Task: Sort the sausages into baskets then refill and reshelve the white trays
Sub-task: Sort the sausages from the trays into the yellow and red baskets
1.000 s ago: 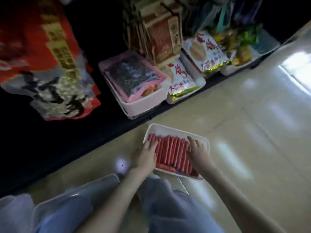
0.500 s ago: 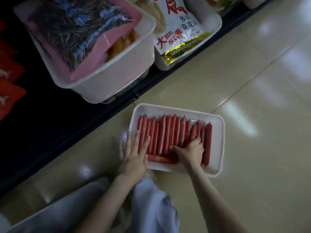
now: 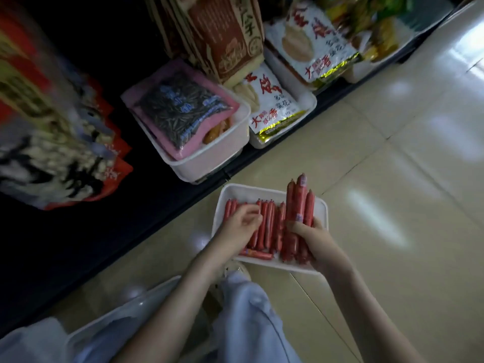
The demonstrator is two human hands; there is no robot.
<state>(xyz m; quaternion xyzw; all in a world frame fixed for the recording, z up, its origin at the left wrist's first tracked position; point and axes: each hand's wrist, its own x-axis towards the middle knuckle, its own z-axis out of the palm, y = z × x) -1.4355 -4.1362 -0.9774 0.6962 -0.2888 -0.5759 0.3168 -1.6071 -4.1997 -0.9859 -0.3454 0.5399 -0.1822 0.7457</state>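
A white tray [image 3: 320, 205] lies on the tiled floor just in front of the shelf, with a row of red sausages [image 3: 268, 224] lying in it. My right hand [image 3: 315, 239] grips a bundle of several red sausages [image 3: 298, 203], lifted upright over the tray's right side. My left hand [image 3: 239, 224] rests with curled fingers on the left sausages in the tray; whether it grips any is unclear. One sausage lies crosswise at the tray's near edge.
The bottom shelf holds a white bin [image 3: 209, 163] with a pink seed packet [image 3: 180, 113], more white trays of snack bags [image 3: 272, 106], and brown packets [image 3: 222, 40]. Red bags [image 3: 52, 142] hang at left. My light trouser legs [image 3: 251, 320] are at the bottom. A second white tray edge [image 3: 125, 307] shows lower left.
My right hand has gathered a bundle of sausages from the tray's right side and raised it on end. My left hand has shifted onto the left sausages. The view pulled back.
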